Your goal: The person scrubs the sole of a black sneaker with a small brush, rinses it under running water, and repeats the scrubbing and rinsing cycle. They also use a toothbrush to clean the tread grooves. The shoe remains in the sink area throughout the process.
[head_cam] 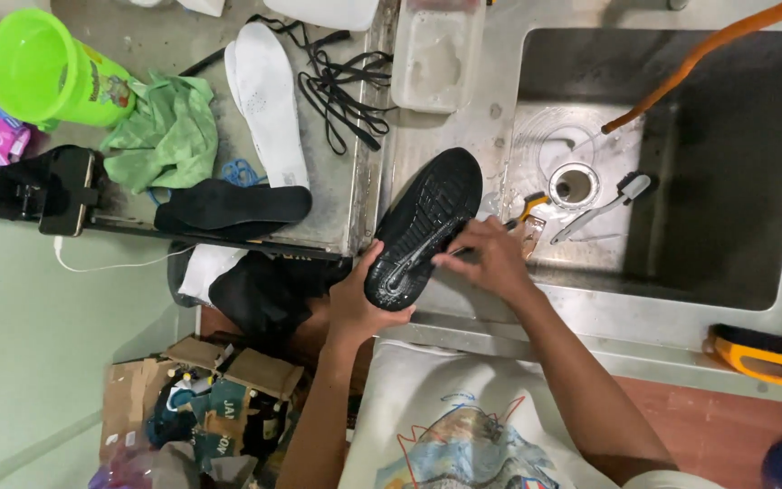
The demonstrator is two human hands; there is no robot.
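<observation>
Head view: shoe [425, 226], black, sole up and wet, is lying over the sink [726, 272] rim; your left hand [359, 303] is clamping its heel end, your right hand [491, 258] is closing around a small brush [525, 210] at the sole's edge. Scrubbing is looking underway, not finished. Long axis is running diagonally, toe pointing up-right, away from you. Insoles [269, 100] and laces [341, 81] are lying apart on the counter.

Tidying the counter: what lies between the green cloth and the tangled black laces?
In the head view, a white insole lies between green cloth and black laces.
</observation>
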